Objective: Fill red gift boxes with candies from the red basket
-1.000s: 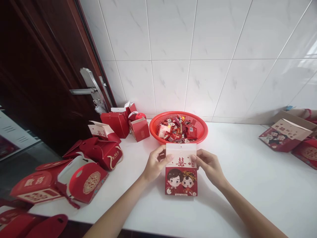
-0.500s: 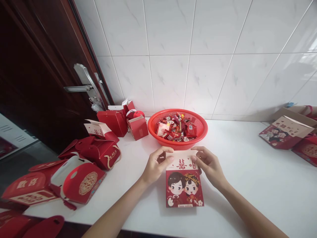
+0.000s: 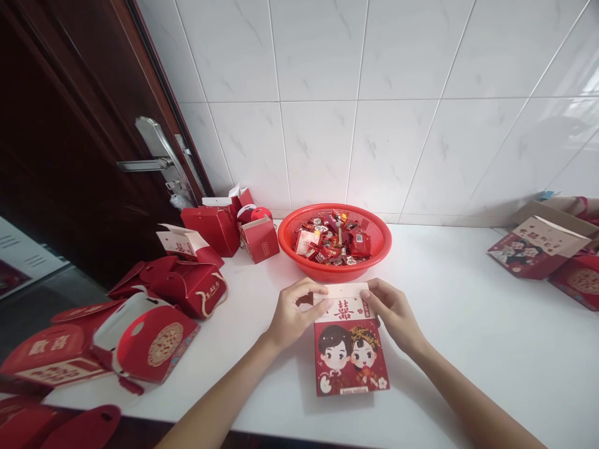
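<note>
A red and cream candy box (image 3: 352,355), printed with a cartoon couple, is between my two hands over the white table. My left hand (image 3: 296,312) pinches its upper left corner, thumb on the front and fingers behind. At the upper right edge my right hand (image 3: 392,310) grips it the same way, its fingertips partly hidden behind the card. A pale flap shows along the box's top edge. Just beyond stands a red plastic basket (image 3: 380,254) heaped with wrapped candies (image 3: 333,240).
Several red gift boxes (image 3: 140,349) crowd the left side of the white table (image 3: 449,362). More boxes (image 3: 531,252) stand at the far right beside a cardboard carton (image 3: 538,215). A tiled wall (image 3: 322,149) runs behind, and a dark door (image 3: 84,125) is at left.
The flap at the box's top edge now shows as a folded strip with a crease below it. My left thumb has shifted slightly right; both hands still grip the box.
</note>
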The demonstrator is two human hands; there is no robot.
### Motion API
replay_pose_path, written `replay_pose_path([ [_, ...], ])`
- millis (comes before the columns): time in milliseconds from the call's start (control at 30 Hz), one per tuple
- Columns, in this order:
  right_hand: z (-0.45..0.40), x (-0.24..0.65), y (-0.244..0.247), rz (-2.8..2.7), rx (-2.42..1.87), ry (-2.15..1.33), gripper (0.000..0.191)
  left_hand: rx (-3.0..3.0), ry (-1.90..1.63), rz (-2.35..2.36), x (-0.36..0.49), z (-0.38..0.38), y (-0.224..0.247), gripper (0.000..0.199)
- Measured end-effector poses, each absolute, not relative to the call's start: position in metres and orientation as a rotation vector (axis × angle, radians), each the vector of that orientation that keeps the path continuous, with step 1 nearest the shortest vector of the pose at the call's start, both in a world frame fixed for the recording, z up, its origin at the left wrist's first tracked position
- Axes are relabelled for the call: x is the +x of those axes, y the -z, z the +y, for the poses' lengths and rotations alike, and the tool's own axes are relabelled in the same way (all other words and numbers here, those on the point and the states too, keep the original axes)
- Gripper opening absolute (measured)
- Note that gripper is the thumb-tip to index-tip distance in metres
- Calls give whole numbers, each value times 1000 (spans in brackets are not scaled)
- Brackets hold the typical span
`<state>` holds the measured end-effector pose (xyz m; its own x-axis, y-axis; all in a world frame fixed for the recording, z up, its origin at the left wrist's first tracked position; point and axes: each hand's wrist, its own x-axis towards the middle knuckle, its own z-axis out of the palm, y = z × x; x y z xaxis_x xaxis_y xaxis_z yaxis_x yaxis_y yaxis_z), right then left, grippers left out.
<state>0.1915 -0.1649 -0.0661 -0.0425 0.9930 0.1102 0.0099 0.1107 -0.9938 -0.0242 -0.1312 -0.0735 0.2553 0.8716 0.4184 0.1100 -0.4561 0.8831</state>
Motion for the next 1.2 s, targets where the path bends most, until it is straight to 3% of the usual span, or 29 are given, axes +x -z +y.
replay_pose_path([
  [233, -165, 193, 69, -1290, -1091, -1119, 42, 1558, -1271, 983, -23, -130, 73, 33],
  [1000, -164, 198, 71, -1332, -1068, -1000, 44, 1420, -1156, 850, -27, -124, 66, 32],
  [1200, -162, 204, 67, -1369, -990, -1138, 43, 1298, -1157, 723, -28, -122, 70, 31],
])
